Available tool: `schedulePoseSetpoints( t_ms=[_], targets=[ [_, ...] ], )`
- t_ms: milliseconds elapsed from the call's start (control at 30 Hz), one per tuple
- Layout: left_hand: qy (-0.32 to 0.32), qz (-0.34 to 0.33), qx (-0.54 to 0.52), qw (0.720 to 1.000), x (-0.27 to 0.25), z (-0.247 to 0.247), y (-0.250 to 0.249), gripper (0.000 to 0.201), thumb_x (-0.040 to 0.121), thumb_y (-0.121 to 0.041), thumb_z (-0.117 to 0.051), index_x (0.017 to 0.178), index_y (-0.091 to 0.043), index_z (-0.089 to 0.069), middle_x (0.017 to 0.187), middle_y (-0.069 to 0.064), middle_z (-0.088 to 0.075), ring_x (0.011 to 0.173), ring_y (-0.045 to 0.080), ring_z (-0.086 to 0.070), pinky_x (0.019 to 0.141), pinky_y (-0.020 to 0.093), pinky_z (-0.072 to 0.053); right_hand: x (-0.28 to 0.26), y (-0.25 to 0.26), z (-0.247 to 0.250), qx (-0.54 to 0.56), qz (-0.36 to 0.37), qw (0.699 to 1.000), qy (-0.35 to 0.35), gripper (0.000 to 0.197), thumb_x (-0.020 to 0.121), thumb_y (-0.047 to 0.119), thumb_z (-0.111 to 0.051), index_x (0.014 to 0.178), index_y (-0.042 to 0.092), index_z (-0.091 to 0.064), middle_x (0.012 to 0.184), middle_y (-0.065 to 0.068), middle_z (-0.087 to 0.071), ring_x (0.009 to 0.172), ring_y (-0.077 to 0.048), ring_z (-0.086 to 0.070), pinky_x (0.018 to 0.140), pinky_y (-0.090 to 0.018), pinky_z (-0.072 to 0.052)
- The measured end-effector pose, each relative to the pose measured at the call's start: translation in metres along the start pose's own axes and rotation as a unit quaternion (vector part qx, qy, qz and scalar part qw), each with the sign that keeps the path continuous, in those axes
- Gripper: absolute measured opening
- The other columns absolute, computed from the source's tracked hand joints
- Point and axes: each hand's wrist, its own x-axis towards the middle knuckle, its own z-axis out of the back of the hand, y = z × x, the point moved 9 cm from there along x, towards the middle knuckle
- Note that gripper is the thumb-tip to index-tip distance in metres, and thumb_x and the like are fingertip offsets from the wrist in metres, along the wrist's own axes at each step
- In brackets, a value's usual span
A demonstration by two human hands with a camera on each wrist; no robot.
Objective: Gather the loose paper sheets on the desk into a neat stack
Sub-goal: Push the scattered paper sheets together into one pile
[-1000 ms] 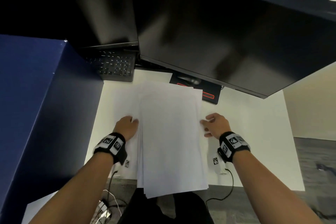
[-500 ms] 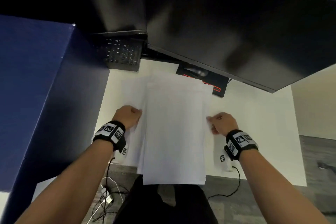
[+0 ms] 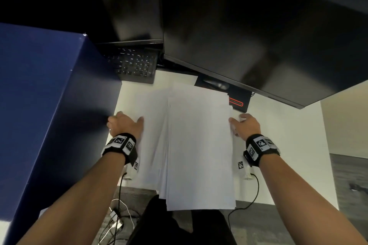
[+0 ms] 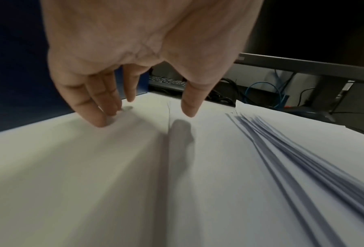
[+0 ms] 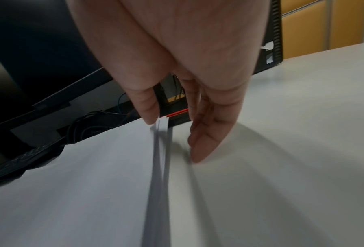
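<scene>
A pile of white paper sheets [image 3: 199, 145] is being kept in the middle of the white worktop [image 3: 282, 137], its near end hanging out over the front edge. The pile is not squared: on its left side the edges are fanned out step by step, as is being shown in the left wrist view [image 4: 293, 150], and further single sheets are lying spread to the left beneath it.

The left hand [image 3: 125, 125] is being held at the left of the spread, palm down, fingers straight and slightly parted. Its fingertips [image 4: 100, 120] are being pressed onto the worktop just beside the outermost sheet's edge, while the thumb is being held above that sheet. Nothing is being gripped by it.

The right hand [image 3: 246, 125] is being held at the right edge of the pile. In the right wrist view its thumb [image 5: 149, 110] is being laid against the top of the lifted edge of the sheets [image 5: 162, 133], and the fingers are being kept straight, tips down on the worktop just right of that edge; whether the edge is being pinched cannot be told.

Beyond the pile, a black keyboard [image 3: 135, 65] and two dark monitors [image 3: 249, 32] are being seen, with a blue partition [image 3: 39, 105] standing at the left.
</scene>
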Motion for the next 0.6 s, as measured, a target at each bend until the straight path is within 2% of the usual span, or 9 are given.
schedulePoseSetpoints(
  t_ms=[67,167,233,300,333,433,500,533,600],
  targets=[
    [0.061,0.021,-0.052,0.997,0.007,-0.011,-0.002,0.079,0.082,-0.046,-0.072,0.139,-0.001,-0.041,0.141,0.023,-0.046,0.128,0.041,-0.049,0.102,0.046,-0.046,-0.001,0.001,-0.004,0.026,0.000,1.000,0.005,0.062,0.080,0.049,-0.070,0.130,0.016,-0.057,0.086,-0.003,-0.073,0.081,-0.026,-0.075,0.090,-0.044,-0.059],
    [0.138,0.017,-0.088,0.986,0.006,-0.032,-0.023,0.068,0.094,-0.036,-0.064,0.145,0.001,-0.038,0.147,0.021,-0.048,0.133,0.039,-0.050,0.105,0.039,-0.042,-0.009,0.021,-0.021,-0.028,0.025,0.999,0.014,0.056,0.086,0.044,-0.069,0.132,0.014,-0.057,0.111,-0.007,-0.071,0.104,-0.028,-0.068,0.099,-0.033,-0.050],
    [0.146,-0.035,-0.066,0.986,0.000,-0.039,-0.044,0.052,0.099,-0.033,-0.056,0.137,0.002,-0.051,0.142,0.021,-0.054,0.130,0.038,-0.053,0.099,0.037,-0.044,-0.014,0.040,-0.035,-0.056,0.058,0.997,0.017,0.048,0.090,0.036,-0.068,0.130,0.011,-0.059,0.117,-0.011,-0.069,0.113,-0.030,-0.063,0.099,-0.032,-0.045],
    [0.136,-0.084,-0.078,0.984,-0.007,-0.045,-0.062,0.037,0.102,-0.028,-0.050,0.119,0.002,-0.063,0.126,0.022,-0.065,0.116,0.037,-0.060,0.084,0.034,-0.046,-0.017,0.057,-0.048,-0.070,0.084,0.994,0.021,0.039,0.091,0.030,-0.065,0.123,0.008,-0.063,0.116,-0.012,-0.070,0.113,-0.032,-0.063,0.096,-0.033,-0.047],
    [0.132,-0.095,-0.088,0.983,-0.011,-0.046,-0.066,0.035,0.103,-0.026,-0.047,0.114,0.003,-0.064,0.122,0.022,-0.066,0.113,0.038,-0.061,0.083,0.033,-0.045,-0.019,0.062,-0.052,-0.074,0.089,0.993,0.021,0.035,0.092,0.028,-0.064,0.120,0.007,-0.064,0.115,-0.013,-0.070,0.112,-0.032,-0.063,0.095,-0.033,-0.048],
    [0.109,-0.096,-0.078,0.986,-0.007,-0.034,-0.059,0.046,0.102,-0.035,-0.047,0.126,0.003,-0.059,0.129,0.023,-0.060,0.119,0.040,-0.057,0.097,0.039,-0.045,-0.018,0.059,-0.047,-0.044,0.069,0.996,0.021,0.035,0.091,0.029,-0.065,0.120,0.011,-0.062,0.112,-0.011,-0.071,0.109,-0.029,-0.066,0.093,-0.030,-0.048],
    [0.119,-0.075,-0.037,0.989,-0.003,-0.024,-0.037,0.055,0.096,-0.044,-0.054,0.127,0.000,-0.060,0.128,0.020,-0.063,0.118,0.038,-0.059,0.097,0.039,-0.047,-0.018,0.046,-0.034,-0.033,0.053,0.998,0.023,0.036,0.087,0.035,-0.068,0.116,0.016,-0.061,0.107,-0.009,-0.073,0.100,-0.029,-0.070,0.088,-0.029,-0.053],
    [0.133,-0.073,-0.009,0.988,-0.003,-0.022,-0.025,0.053,0.094,-0.044,-0.057,0.121,0.000,-0.064,0.123,0.017,-0.067,0.115,0.037,-0.061,0.094,0.037,-0.048,-0.020,0.037,-0.029,-0.031,0.046,0.998,0.034,0.037,0.086,0.038,-0.071,0.114,0.017,-0.060,0.104,-0.008,-0.072,0.094,-0.029,-0.071,0.082,-0.033,-0.058],
    [0.163,-0.090,0.039,0.982,-0.011,-0.024,-0.006,0.038,0.092,-0.038,-0.063,0.100,-0.002,-0.071,0.107,0.014,-0.072,0.107,0.035,-0.065,0.088,0.033,-0.049,-0.034,0.017,-0.027,-0.009,0.024,0.997,0.078,0.037,0.084,0.037,-0.076,0.108,0.015,-0.058,0.098,-0.007,-0.067,0.083,-0.028,-0.072,0.061,-0.034,-0.062]
  ],
)
